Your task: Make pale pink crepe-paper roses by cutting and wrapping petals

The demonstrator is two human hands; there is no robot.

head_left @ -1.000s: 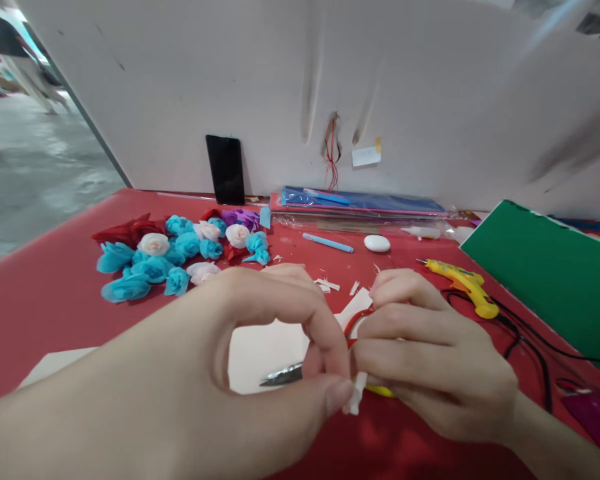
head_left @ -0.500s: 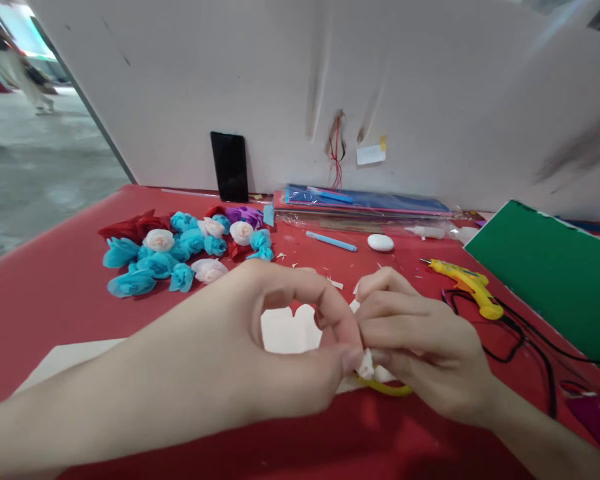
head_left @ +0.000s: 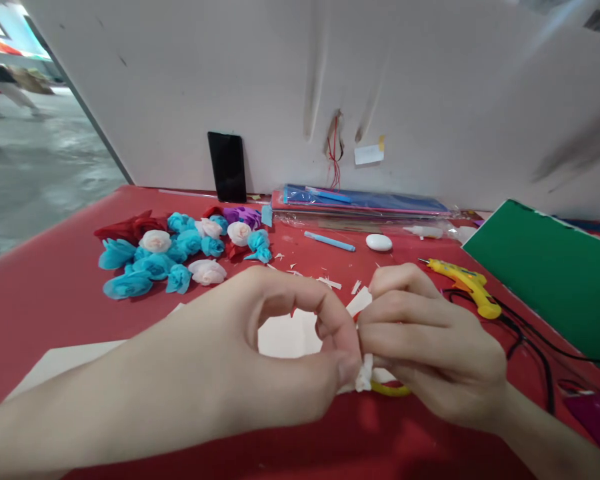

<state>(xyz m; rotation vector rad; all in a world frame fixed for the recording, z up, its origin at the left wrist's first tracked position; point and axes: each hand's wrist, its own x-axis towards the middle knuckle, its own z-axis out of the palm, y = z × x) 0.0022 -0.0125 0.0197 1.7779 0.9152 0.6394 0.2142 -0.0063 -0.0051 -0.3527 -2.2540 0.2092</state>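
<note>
A small twisted piece of white paper point(head_left: 364, 373) sits between my fingertips, low and right of centre. My left hand point(head_left: 235, 340) pinches it from the left with thumb and forefinger, the other fingers curled. Against it from the right presses my right hand point(head_left: 430, 340), its fingers bent over and partly hiding the piece. Below the hands, sheets of white paper point(head_left: 286, 337) lie on the red table point(head_left: 280, 447). A yellow curved handle point(head_left: 391, 389) pokes out under my right hand; the rest of it is covered.
Blue, white, red and purple paper flowers point(head_left: 180, 250) are heaped at left. A yellow glue gun point(head_left: 463, 283) with a black cord lies right, beside a green board point(head_left: 545, 280). Farther back are a white egg-shaped object point(head_left: 379, 243), a blue pen point(head_left: 330, 241) and a leaning phone point(head_left: 227, 167).
My right hand has turned slightly, with its back rolled outward. More of the white twisted piece shows below the fingertips. The view has shifted a little.
</note>
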